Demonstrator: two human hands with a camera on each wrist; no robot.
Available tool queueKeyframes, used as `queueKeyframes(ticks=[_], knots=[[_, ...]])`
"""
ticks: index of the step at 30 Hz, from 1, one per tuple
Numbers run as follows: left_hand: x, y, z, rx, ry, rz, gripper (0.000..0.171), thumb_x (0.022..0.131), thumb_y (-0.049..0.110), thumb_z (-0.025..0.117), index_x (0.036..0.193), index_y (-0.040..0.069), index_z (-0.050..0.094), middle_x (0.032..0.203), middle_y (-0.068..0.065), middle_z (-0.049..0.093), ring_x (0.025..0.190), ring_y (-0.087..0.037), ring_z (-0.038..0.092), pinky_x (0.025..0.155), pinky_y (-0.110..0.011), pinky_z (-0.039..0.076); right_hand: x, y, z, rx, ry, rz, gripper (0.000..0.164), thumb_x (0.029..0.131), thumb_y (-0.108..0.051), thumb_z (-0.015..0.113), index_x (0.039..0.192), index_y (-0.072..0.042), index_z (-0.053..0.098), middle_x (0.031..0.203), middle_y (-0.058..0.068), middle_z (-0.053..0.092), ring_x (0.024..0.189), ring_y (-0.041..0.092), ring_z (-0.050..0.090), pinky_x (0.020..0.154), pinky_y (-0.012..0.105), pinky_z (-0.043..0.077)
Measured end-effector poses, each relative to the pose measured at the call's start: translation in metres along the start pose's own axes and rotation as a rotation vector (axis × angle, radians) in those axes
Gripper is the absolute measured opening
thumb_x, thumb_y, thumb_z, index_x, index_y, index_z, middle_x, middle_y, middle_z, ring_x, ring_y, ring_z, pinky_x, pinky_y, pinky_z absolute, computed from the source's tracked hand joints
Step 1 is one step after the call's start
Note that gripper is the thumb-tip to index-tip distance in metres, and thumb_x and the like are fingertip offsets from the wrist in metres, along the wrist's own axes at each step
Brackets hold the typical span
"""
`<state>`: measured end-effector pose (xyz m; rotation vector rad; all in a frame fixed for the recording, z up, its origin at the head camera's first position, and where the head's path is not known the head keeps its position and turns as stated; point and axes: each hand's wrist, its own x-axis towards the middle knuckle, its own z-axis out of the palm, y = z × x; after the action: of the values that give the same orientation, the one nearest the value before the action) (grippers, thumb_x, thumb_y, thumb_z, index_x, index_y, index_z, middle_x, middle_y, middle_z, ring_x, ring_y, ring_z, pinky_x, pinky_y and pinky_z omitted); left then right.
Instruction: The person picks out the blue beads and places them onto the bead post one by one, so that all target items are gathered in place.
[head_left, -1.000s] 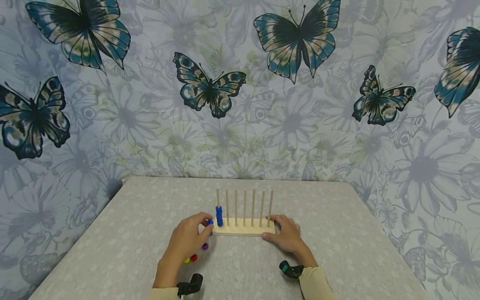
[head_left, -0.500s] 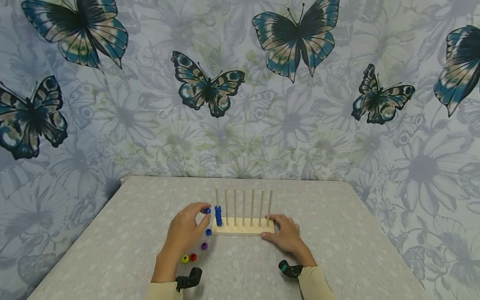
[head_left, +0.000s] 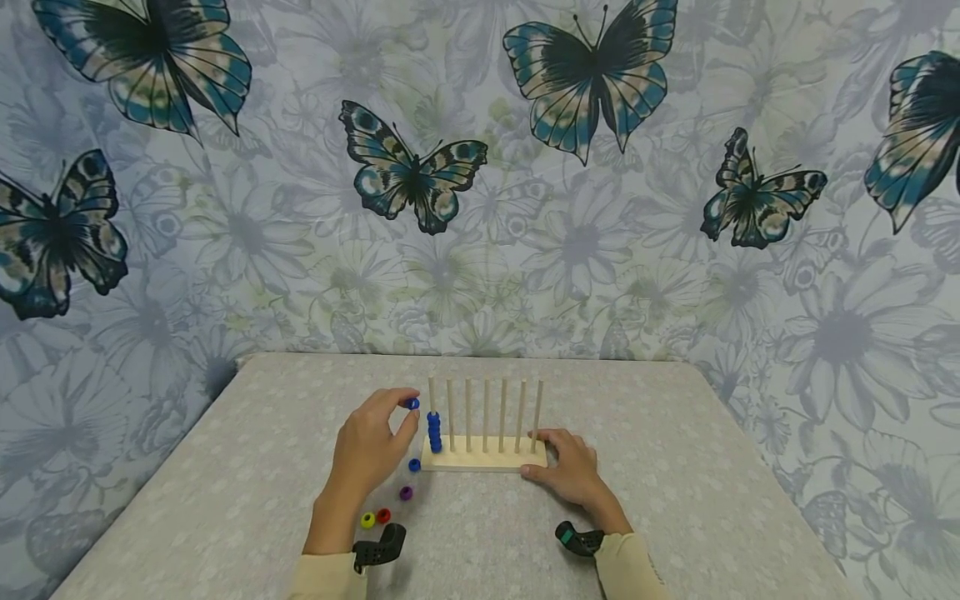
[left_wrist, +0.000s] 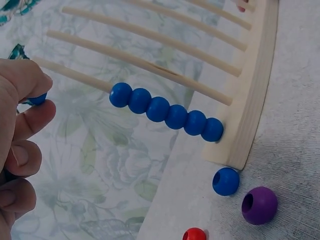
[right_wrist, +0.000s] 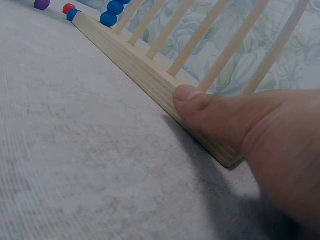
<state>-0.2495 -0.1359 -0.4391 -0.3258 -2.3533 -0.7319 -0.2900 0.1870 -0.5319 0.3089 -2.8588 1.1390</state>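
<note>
A wooden peg stand point(head_left: 483, 458) with several upright pegs rests on the table. Several blue beads point(left_wrist: 157, 109) are stacked on its leftmost peg point(left_wrist: 75, 75), whose top part is bare. My left hand point(head_left: 367, 450) pinches another blue bead point(head_left: 412, 403) between thumb and index finger, just left of that peg's upper end. In the left wrist view, most of the pinched bead point(left_wrist: 38, 99) is hidden by the fingertips. My right hand point(head_left: 568, 468) grips the stand's right end, the thumb point(right_wrist: 205, 107) lying along the front edge in the right wrist view.
Loose beads lie on the table by the stand's left end: a blue bead point(head_left: 415, 465), a purple bead point(head_left: 406, 493), a red bead point(head_left: 383, 516) and a yellow bead point(head_left: 367, 520). A butterfly-patterned wall point(head_left: 480, 275) rises behind the table point(head_left: 705, 467).
My left hand has lifted the pinched blue bead from beside the stand's base to near the peg's top. A loose blue bead behind it came into view. My right hand stays on the stand.
</note>
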Motion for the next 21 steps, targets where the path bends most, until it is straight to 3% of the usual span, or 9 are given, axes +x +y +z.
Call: queueKeyframes(ticks=[8, 21], knots=[[0.007, -0.001, -0.002, -0.007, 0.032, 0.002, 0.026, 0.091, 0.019, 0.072, 0.117, 0.020, 0.071, 0.105, 0.001, 0.070, 0.049, -0.006, 0.034, 0.043, -0.023, 0.033, -0.001, -0.001, 0.000, -0.002, 0.001, 0.001, 0.062, 0.079, -0.052, 0.081, 0.132, -0.027, 0.062, 0.136, 0.001, 0.059, 0.123, 0.026, 0.048, 0.097, 0.052, 0.029], [0.016, 0.002, 0.001, -0.044, 0.127, 0.023, 0.027, 0.091, 0.020, 0.072, 0.118, 0.019, 0.071, 0.104, 0.000, 0.070, 0.055, -0.005, 0.040, 0.046, -0.022, 0.035, -0.002, -0.002, -0.001, 0.007, 0.000, 0.005, 0.061, 0.079, -0.052, 0.081, 0.132, -0.028, 0.062, 0.136, 0.000, 0.059, 0.121, 0.026, 0.048, 0.098, 0.052, 0.029]])
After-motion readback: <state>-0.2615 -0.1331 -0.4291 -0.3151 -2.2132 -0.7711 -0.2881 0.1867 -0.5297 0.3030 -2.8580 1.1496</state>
